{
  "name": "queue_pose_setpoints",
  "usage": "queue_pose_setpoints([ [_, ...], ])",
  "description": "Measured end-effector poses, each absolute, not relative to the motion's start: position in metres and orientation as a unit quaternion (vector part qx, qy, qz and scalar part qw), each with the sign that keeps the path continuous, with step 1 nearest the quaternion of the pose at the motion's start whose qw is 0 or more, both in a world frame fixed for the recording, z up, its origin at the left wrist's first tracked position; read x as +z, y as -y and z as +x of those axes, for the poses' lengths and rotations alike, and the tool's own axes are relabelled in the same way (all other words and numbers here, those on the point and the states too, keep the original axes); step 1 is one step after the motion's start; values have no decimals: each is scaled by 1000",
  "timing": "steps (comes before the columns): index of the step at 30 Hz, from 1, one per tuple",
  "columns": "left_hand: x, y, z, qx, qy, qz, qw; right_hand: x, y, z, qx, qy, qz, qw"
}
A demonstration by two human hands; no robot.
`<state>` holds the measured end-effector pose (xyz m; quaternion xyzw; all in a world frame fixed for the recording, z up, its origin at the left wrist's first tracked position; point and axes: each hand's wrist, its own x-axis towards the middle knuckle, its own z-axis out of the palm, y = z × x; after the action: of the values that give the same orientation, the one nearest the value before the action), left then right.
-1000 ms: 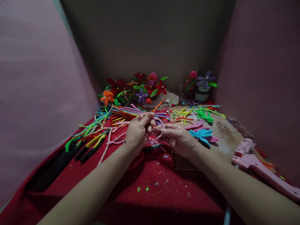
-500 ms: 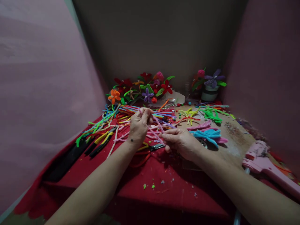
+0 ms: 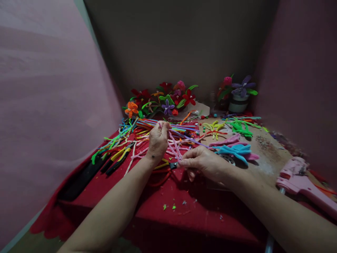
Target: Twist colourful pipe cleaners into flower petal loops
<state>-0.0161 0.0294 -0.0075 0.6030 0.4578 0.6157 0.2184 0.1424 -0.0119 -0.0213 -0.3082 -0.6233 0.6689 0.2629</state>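
A pink pipe cleaner (image 3: 173, 144), bent into a narrow loop, stretches between my two hands above the table. My left hand (image 3: 158, 138) is closed around its upper end. The fingertips of my right hand (image 3: 197, 161) pinch its lower end, where the strands come together. Beneath the hands lie scissors (image 3: 168, 168) with red and yellow handles, partly covered by my right hand. A bundle of colored pipe cleaners (image 3: 181, 127) lies just behind my left hand, with loose pale pink ones around it.
Pliers (image 3: 119, 160) with yellow and black handles lie at left. To the right are blue petal shapes (image 3: 237, 150), green pieces (image 3: 240, 128), a yellow flower shape (image 3: 215, 127) and a pink glue gun (image 3: 297, 179). Pipe-cleaner flowers (image 3: 167, 102) and a small pot (image 3: 238, 103) stand behind.
My right hand's fingertips have moved slightly left and down along the pink pipe cleaner, and its strands are now closer together. The whole view has shifted a little.
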Motion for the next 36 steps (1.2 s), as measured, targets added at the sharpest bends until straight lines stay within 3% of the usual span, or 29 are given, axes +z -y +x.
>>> queue_pose_setpoints([
  [3,-1,-31,-18,645,-425,554,310,-20,11,142,689,601,-309,264],
  [7,9,-32,-30,669,-338,431,503,-24,5,142,701,537,-299,362],
  [12,4,-25,-33,509,-375,411,657,-29,-4,143,707,494,-268,430],
  [16,-5,-13,-17,399,-391,530,638,-28,-2,143,687,522,-308,401],
  [22,-7,-1,3,452,-448,598,487,-30,0,140,639,558,-394,353],
  [25,-5,2,5,476,-470,596,445,-29,0,140,662,542,-370,363],
  [28,-4,1,3,484,-445,575,487,-27,0,142,761,448,-270,384],
  [31,-6,-2,-1,499,-400,551,535,-26,0,143,850,341,-209,343],
  [36,-7,-3,0,509,-381,506,583,-29,0,144,880,287,-157,344],
])
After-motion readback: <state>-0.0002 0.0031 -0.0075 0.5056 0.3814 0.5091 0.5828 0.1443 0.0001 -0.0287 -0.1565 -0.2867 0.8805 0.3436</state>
